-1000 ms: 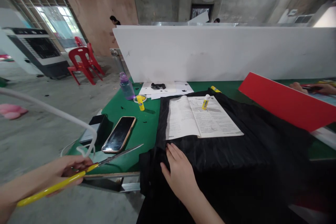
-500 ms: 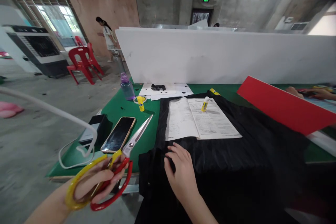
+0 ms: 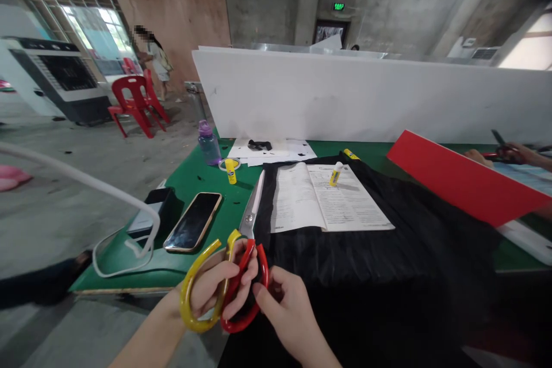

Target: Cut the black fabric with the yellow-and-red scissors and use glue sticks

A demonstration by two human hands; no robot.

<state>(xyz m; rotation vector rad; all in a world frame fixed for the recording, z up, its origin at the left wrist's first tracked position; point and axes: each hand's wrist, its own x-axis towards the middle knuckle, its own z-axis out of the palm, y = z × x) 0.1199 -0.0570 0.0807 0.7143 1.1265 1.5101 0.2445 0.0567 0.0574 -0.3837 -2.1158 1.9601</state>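
Observation:
My left hand [image 3: 215, 290] grips large scissors [image 3: 241, 253] with one yellow and one red handle loop; the blades are closed and point away along the left edge of a black cloth [image 3: 388, 253]. My right hand [image 3: 287, 313] rests at the near edge of that cloth, its fingers curled against the red loop and pinching the fabric. An open booklet [image 3: 325, 204] lies on the cloth with a yellow glue stick [image 3: 335, 174] on it.
On the green table [image 3: 202, 184] lie a phone [image 3: 193, 221], a dark box with a white cable [image 3: 146, 215], a second glue stick [image 3: 230, 171], a purple bottle [image 3: 208, 142] and white papers [image 3: 276, 149]. A red board [image 3: 461, 181] leans at right, another person's hands beyond it. A white partition [image 3: 366, 95] stands behind.
My left hand swung the scissors from the table's left side rightward to the cloth edge. My right hand pulled back toward me and curled up beside the red loop.

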